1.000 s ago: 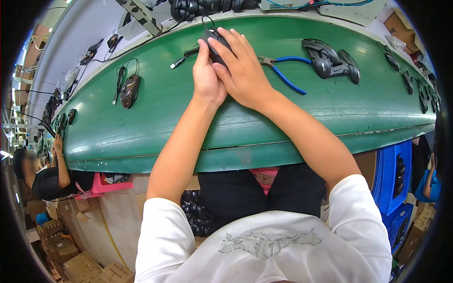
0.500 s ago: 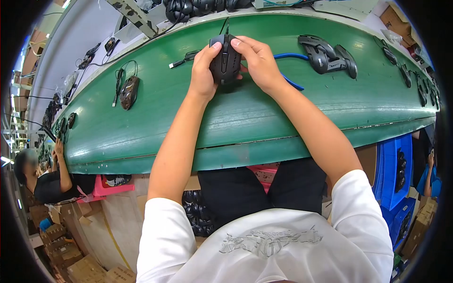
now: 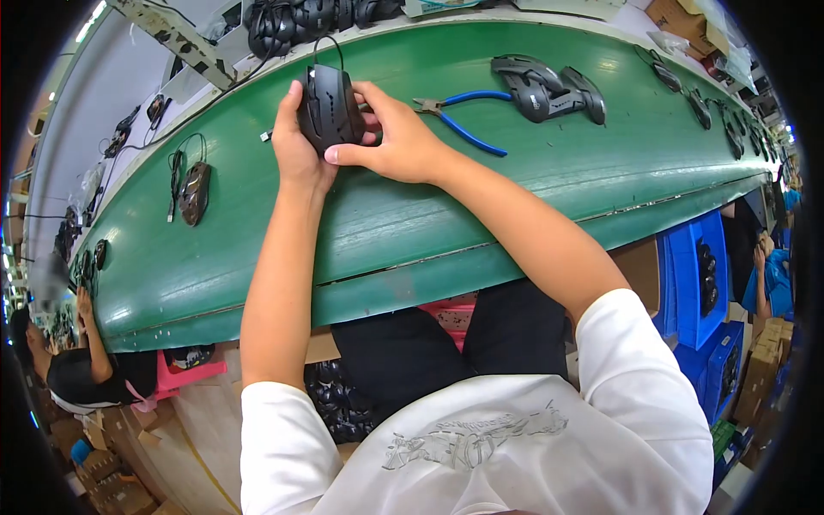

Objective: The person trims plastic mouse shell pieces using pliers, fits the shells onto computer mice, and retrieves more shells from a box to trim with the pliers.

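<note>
A black wired computer mouse [image 3: 333, 110] is held between my two hands above the green work surface [image 3: 412, 227]. My left hand [image 3: 300, 142] is closed around its left side, thumb along the edge. Around the right side curl the fingers of my right hand [image 3: 390, 137], its thumb at the mouse's near end. The cable loops up from the far end, and a USB plug [image 3: 266, 136] shows just left of my left hand. Blue-handled pliers [image 3: 468, 116] lie to the right of my right hand, jaws apart.
Black mouse shells [image 3: 549, 90] lie beyond the pliers. A brown wired mouse [image 3: 196, 193] rests at left. More mice [image 3: 699, 107] line the far right. Co-workers [image 3: 86, 369] sit at both ends. Blue crates [image 3: 687, 283] stand below at right; a metal post [image 3: 176, 43] rises at back left.
The mouse has turned onto its side in my hands, its flank now facing me. My right thumb has shifted from its top to its near end. The pliers' jaws have come into view.
</note>
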A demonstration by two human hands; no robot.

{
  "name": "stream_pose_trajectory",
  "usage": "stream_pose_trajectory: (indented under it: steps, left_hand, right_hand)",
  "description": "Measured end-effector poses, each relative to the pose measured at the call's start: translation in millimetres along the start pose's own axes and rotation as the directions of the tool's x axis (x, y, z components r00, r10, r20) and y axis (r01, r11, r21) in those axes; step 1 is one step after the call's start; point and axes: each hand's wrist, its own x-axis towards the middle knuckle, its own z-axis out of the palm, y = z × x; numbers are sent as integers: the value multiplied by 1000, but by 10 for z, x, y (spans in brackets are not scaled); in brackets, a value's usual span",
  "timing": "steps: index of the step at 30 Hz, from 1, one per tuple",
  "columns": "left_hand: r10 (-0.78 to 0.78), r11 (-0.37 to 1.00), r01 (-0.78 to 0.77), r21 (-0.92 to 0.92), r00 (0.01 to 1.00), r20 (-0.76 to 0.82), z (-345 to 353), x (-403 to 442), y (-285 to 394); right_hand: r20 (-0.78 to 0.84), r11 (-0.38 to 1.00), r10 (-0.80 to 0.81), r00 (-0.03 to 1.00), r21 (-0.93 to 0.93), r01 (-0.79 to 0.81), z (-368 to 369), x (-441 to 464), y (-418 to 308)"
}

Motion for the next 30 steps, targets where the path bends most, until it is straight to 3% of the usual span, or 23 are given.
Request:
stream_pose_trajectory:
  steps: [3, 5, 7, 13, 18, 22, 27, 30]
  left_hand:
    - [16, 1000, -16, 6, 999, -29, -120, -12, 90]
    - [43, 999, -40, 27, 991, -127, -110, -23, 79]
    - [68, 997, -60, 44, 974, -217, -114, 1, 66]
    - [82, 994, -89, -60, 989, -124, -303, 14, 101]
    - [75, 997, -76, -5, 988, -131, -247, 18, 114]
    - [21, 967, -49, -249, 994, -111, -314, 13, 109]
    - [29, 982, -71, -175, 972, -234, -333, 52, 46]
    - [12, 979, -54, -195, 978, -211, -378, 95, -8]
  right_hand:
    - [34, 973, -41, 999, -227, 48, 69, -2, -64]
    - [57, 964, -29, 998, -262, 43, 95, -20, -103]
    - [50, 888, -108, 993, -444, 119, 128, -30, -121]
    - [136, 867, -11, 991, -493, 77, 198, -59, -205]
    - [135, 869, -61, 989, -479, 119, 173, -51, -201]
    - [103, 810, -229, 968, -531, 249, 225, -23, -183]
    - [105, 700, -200, 974, -681, 217, 247, -22, -245]
    - [113, 674, -230, 967, -698, 241, 244, -24, -216]
